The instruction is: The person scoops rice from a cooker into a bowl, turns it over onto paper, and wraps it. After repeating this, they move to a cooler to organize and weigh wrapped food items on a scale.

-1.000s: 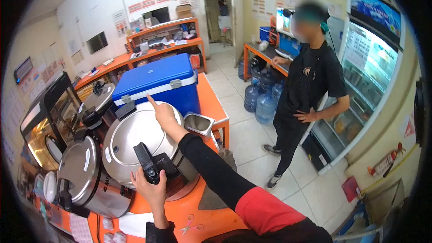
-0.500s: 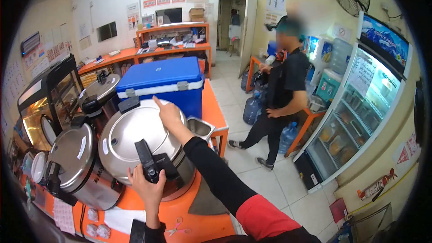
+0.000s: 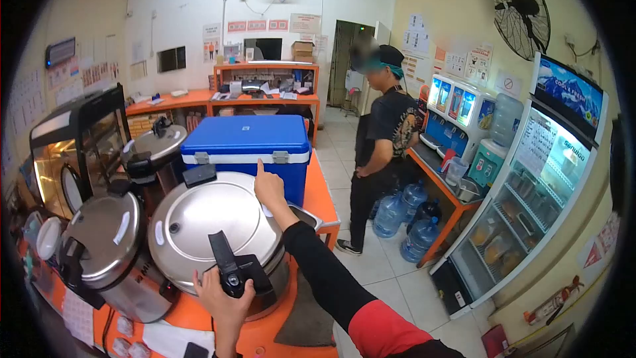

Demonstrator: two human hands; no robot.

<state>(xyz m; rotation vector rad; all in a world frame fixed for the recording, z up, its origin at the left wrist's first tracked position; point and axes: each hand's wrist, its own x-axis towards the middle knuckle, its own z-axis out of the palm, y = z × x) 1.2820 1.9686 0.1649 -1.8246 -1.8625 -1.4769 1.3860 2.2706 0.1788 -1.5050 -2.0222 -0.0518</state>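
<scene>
1. The left hand (image 3: pixel 222 295) is closed on the black handle (image 3: pixel 233 270) at the front of the big cooker (image 3: pixel 199 219), with the fingers wrapped up from below. The cooker stands on the orange counter (image 3: pixel 319 193), just before the blue cooler (image 3: pixel 245 140) and just beside a second cooker (image 3: pixel 99 232).
2. The right hand (image 3: pixel 268 189) holds nothing. Its index finger is out and the rest are curled in, and it rests at the lid's far rim with the forearm lying across the lid.
3. Likely risk: if the handle releases the lid, the lid may swing up into that forearm. Steam could then meet the sleeve and the face above it.
4. The steel lid may be hot, so bare skin resting on it could burn.
5. A hard pull on the handle might drag the cooker toward the counter's front edge, or knock it into the second cooker.
6. The pan (image 3: pixel 306 215) sits close by the right elbow, and a quick withdrawal could tip it.
7. A co-worker (image 3: pixel 384 132) stands well apart in the aisle, near the bottles (image 3: pixel 404 215), so is probably out of harm's way.
8. Writing: the fridge (image 3: pixel 536 179) carries a lit header and a sheet of print on its door, neither of which can be read with any certainty.
9. The cooler has a small mark on its lid, too small to read. White stickers on both cooker lids and the wall notices are likewise illegible.
</scene>
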